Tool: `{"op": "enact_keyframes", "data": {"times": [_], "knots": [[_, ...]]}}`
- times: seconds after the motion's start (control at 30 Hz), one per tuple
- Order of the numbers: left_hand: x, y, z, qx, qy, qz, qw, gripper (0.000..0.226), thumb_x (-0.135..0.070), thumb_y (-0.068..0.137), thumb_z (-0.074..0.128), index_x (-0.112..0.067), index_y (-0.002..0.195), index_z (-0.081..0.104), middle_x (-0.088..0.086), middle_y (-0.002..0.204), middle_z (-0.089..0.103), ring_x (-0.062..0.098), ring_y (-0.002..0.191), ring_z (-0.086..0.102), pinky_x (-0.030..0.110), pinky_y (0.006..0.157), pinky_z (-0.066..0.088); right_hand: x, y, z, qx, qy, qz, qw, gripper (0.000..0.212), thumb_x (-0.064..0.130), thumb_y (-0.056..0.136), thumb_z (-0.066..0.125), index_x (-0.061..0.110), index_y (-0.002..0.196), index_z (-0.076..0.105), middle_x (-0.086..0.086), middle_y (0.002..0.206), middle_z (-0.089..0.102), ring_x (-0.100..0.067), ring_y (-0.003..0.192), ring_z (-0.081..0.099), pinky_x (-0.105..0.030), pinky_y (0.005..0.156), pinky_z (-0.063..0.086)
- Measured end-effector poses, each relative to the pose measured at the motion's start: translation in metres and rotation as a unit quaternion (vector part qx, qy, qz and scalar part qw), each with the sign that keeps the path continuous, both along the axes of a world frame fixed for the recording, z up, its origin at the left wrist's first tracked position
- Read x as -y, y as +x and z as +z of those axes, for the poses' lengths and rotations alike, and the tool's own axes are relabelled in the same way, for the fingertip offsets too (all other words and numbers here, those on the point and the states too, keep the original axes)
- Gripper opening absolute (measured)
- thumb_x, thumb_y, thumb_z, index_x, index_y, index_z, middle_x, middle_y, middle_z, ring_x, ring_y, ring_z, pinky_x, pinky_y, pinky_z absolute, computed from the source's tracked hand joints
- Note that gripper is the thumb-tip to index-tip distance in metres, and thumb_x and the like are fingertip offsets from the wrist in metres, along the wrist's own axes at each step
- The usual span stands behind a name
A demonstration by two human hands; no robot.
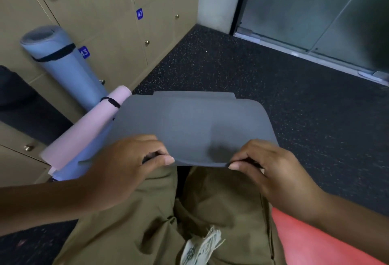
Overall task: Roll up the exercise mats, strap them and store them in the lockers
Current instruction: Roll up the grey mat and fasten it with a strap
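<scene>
A grey exercise mat stretches out flat in front of me, its near edge lifted off the floor. My left hand pinches that near edge on the left. My right hand pinches the same edge on the right. A blue rolled mat with a black strap leans against the lockers at the left. A pink rolled mat, also strapped, lies tilted beside it, and part of another blue roll shows under it.
Tan locker doors with knobs and blue number tags line the left wall. A dark open locker bay is at far left. Speckled black floor spreads ahead. A glass door stands at back right. A red mat lies at lower right.
</scene>
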State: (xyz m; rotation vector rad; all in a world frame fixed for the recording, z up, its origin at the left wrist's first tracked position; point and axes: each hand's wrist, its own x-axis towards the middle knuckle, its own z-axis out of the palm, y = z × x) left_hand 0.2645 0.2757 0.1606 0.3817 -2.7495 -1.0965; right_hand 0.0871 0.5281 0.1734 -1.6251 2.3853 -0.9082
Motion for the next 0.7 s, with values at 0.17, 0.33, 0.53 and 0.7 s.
{"op": "enact_keyframes", "data": {"times": [0.17,0.33,0.53,0.7], "knots": [[-0.004,0.014,-0.005,0.02,0.02,0.001,1.0,0.025,-0.055,0.086,0.058,-0.033,0.076,0.062,-0.012,0.08,0.062,0.009,0.079,0.06,0.023,0.07,0.04,-0.004,0.013,-0.005,-0.049,0.01,0.032,0.998,0.026,0.036,0.1,0.055,0.019,0.092,0.073,0.011,0.089,0.064,-0.008,0.084,0.061,-0.02,0.079,0.047],[-0.003,0.012,-0.024,0.057,0.027,0.006,0.998,0.03,-0.061,0.083,0.056,-0.034,0.072,0.062,-0.013,0.076,0.059,0.007,0.073,0.057,0.02,0.064,0.035,0.004,0.016,-0.021,0.038,0.072,0.013,0.997,0.022,0.041,0.098,0.055,0.025,0.091,0.067,0.015,0.087,0.061,-0.003,0.081,0.059,-0.017,0.074,0.045],[0.011,0.002,-0.032,0.087,0.036,-0.019,0.995,0.041,-0.071,0.079,0.048,-0.034,0.078,0.064,-0.007,0.073,0.06,0.013,0.07,0.059,0.03,0.065,0.042,0.018,-0.006,-0.024,0.187,0.086,-0.044,0.978,0.017,0.029,0.082,0.084,0.023,0.073,0.071,0.007,0.071,0.066,-0.012,0.068,0.061,-0.017,0.061,0.044],[0.035,-0.013,-0.037,0.121,0.045,-0.069,0.989,0.043,-0.073,0.08,0.052,-0.034,0.082,0.069,-0.003,0.068,0.064,0.018,0.066,0.06,0.034,0.066,0.045,0.022,-0.017,-0.034,0.192,0.071,-0.046,0.978,0.018,0.03,0.08,0.084,0.022,0.072,0.07,0.009,0.07,0.067,-0.011,0.066,0.061,-0.014,0.061,0.043]]}}
